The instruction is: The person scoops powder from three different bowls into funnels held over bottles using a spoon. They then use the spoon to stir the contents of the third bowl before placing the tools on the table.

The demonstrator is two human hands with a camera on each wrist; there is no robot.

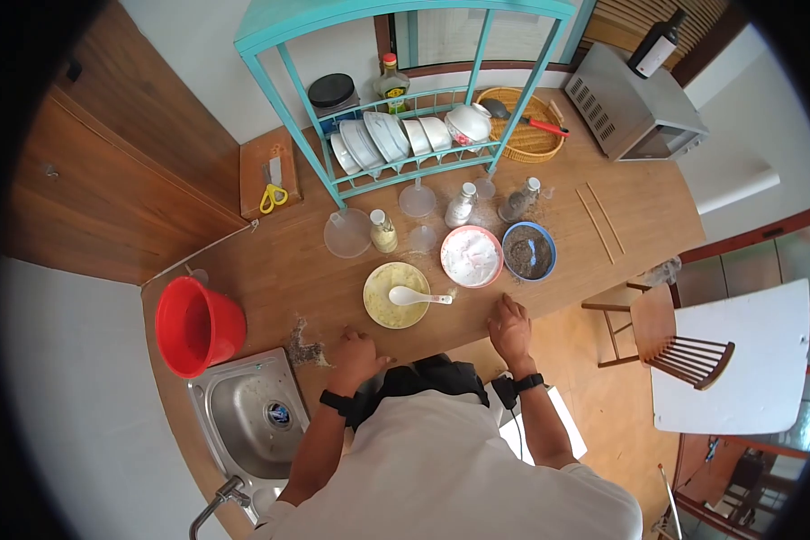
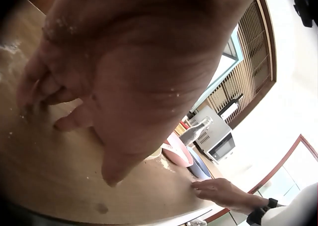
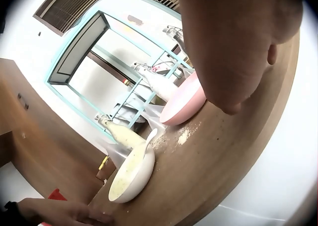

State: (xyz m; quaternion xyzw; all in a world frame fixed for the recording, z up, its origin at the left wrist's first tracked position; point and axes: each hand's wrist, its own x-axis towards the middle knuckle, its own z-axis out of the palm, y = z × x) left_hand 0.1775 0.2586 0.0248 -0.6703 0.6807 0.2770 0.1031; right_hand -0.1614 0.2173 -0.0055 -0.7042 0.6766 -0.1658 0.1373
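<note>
My left hand (image 1: pixel 358 354) rests on the counter's front edge with fingers loosely bent, holding nothing. To the right, my right hand (image 1: pixel 511 327) also lies by the edge, its grip empty. Between and beyond them stands a pale bowl (image 1: pixel 366 297) of yellowish powder, a white spoon (image 1: pixel 409 295) lying across it. A pink bowl (image 1: pixel 472 285) holds white powder. Beside it, a blue bowl (image 1: pixel 553 256) contains dark grains and a small blue-white piece. Behind the bowls stand a yellowish bottle (image 1: pixel 383 232), a white-filled bottle (image 1: pixel 460 206) and a dark-filled bottle (image 1: pixel 517 204).
Clear funnels (image 1: pixel 346 233) lie near the turquoise dish rack (image 1: pixel 333 171). Two chopsticks (image 1: pixel 601 220) lie at the right. A red bucket (image 1: pixel 229 324) and sink (image 1: pixel 243 423) are at the left, with spilled grains (image 1: pixel 305 349) nearby. A microwave (image 1: pixel 616 103) stands back right.
</note>
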